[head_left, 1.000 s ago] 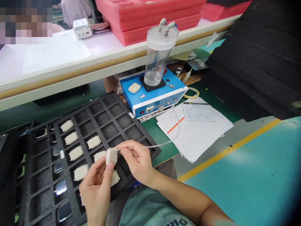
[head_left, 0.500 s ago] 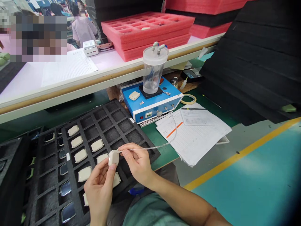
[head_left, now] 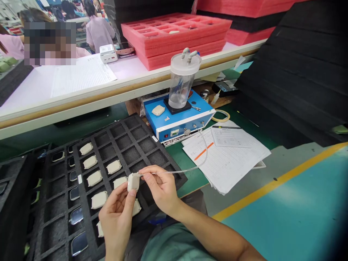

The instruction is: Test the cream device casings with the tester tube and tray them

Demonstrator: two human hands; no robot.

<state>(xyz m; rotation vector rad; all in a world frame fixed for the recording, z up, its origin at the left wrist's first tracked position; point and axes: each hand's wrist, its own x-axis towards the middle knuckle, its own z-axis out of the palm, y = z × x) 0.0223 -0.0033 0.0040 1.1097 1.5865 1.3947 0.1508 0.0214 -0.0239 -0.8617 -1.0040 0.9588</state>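
Between the thumb and fingers of my left hand (head_left: 119,210) is a small cream watch-shaped case (head_left: 133,182), held upright above a black foam tray (head_left: 127,154). My right hand (head_left: 160,185) pinches the end of a thin clear tube (head_left: 194,168) against the upper right corner of the case; the exact contact is too small to make out. The tube curves back to a blue box (head_left: 178,121) with switches on its front. Several similar cream cases (head_left: 94,178) lie in the tray's compartments, some partly hidden behind my left hand.
A clear lidded canister (head_left: 181,83) stands on the blue box, beside another cream case (head_left: 158,110). Papers (head_left: 231,163) lie to the right. Red foam trays (head_left: 174,40) sit on the raised shelf. People in pink work beyond it.
The whole view has shifted slightly, so the surroundings appear a little further right. Both hands keep the same hold on the case and tube.
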